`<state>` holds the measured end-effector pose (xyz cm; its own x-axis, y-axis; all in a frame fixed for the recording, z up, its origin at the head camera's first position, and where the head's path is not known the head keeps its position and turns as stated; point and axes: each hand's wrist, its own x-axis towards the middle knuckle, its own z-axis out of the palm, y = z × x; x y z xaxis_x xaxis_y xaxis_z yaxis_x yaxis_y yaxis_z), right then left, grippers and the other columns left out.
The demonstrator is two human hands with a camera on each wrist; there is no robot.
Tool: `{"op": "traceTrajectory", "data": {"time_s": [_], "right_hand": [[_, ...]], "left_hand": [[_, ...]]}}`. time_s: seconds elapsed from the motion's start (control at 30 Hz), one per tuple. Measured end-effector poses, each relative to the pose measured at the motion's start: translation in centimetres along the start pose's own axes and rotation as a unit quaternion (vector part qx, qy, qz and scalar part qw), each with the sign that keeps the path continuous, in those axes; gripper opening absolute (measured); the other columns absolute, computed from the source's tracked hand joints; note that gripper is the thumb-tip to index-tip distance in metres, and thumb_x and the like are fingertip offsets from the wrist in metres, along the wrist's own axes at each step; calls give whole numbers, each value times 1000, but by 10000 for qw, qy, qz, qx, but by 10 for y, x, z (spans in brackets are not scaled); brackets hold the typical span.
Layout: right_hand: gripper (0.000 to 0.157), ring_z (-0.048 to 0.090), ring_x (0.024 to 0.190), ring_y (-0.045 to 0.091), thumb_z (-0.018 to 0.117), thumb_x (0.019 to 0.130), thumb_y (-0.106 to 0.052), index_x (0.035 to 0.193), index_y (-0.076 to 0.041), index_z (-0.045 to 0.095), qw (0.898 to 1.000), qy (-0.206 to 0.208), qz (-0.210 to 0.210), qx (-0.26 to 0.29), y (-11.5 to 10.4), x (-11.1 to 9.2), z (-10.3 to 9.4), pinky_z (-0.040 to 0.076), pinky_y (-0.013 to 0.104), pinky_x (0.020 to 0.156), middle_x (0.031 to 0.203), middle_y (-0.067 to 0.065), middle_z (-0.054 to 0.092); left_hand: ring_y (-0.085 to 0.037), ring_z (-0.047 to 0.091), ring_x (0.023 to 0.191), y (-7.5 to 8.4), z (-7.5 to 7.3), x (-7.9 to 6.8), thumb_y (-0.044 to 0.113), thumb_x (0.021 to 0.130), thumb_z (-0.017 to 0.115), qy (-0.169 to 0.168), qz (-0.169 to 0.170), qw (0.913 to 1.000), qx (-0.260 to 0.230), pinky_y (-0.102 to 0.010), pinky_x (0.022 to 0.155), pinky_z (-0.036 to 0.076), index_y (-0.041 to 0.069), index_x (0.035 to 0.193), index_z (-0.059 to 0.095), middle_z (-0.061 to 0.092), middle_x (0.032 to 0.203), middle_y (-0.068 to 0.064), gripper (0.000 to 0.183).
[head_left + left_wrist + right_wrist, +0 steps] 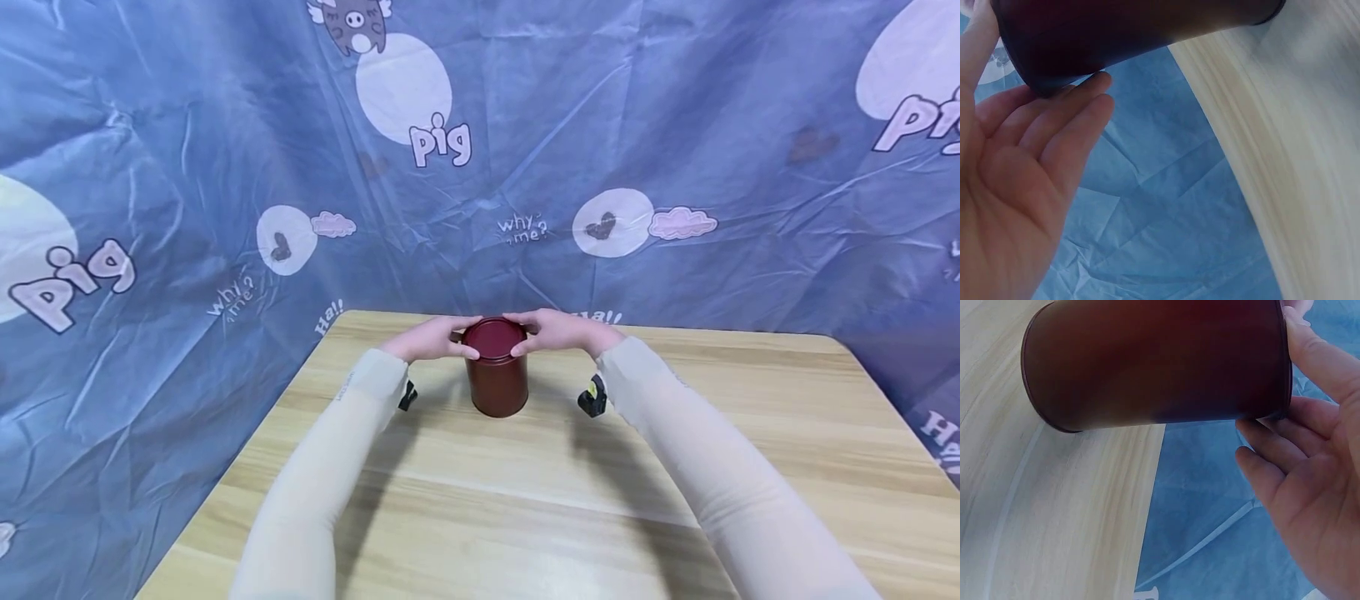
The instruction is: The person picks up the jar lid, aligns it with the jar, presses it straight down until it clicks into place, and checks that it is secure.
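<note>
A dark red cylindrical canister [498, 390] stands upright near the far edge of the table, with a round red lid [495, 337] on top. My left hand [435, 337] holds the lid's rim from the left, thumb at the front and fingers behind. From the right, my right hand [557, 330] grips the same rim in a mirrored way. In the left wrist view, the fingers [1075, 122] curve beside the canister's top end. The right wrist view shows the thumb [1319, 353] at the rim and fingers on the far side.
The light wood table [480, 517] extends toward me and to both sides of the canister. A blue cloth [495, 167] printed with pigs and lettering hangs behind the table and along its sides. Black wrist-worn pieces [592, 397] sit under both white sleeves.
</note>
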<state>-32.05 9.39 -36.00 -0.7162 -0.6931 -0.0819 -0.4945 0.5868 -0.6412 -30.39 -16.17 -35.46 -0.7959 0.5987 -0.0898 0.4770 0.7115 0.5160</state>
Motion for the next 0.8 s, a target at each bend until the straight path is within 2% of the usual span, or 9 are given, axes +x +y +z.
{"op": "traceTrajectory", "data": {"time_s": [0.23, 0.6, 0.8], "right_hand": [[75, 35, 141, 34, 67, 91, -26, 151, -4, 29, 9991, -183, 83, 383, 1, -1, -1, 31, 48, 115, 152, 20, 36], [75, 25, 145, 34, 65, 92, -28, 152, -4, 27, 9992, -243, 95, 290, 3, -1, -4, 25, 48, 118, 157, 17, 27], [76, 25, 145, 34, 66, 91, -31, 152, -6, 27, 9993, -277, 134, 189, 2, -1, -5, 25, 48, 118, 158, 14, 26]], "left_hand": [[-27, 41, 139, -4, 2, -2, 26, 89, 70, 120, 91, 9999, -52, -40, 114, 35, 4, 148, 37, 42, 151, -13, 71], [-26, 41, 139, -2, 2, 1, 26, 90, 69, 130, 146, 9998, 45, -39, 115, 34, 6, 148, 39, 42, 151, -11, 69], [-27, 38, 140, 1, 0, 2, 27, 90, 68, 11, -8, 9998, 173, -39, 115, 33, 5, 148, 36, 39, 152, -12, 70]]}}
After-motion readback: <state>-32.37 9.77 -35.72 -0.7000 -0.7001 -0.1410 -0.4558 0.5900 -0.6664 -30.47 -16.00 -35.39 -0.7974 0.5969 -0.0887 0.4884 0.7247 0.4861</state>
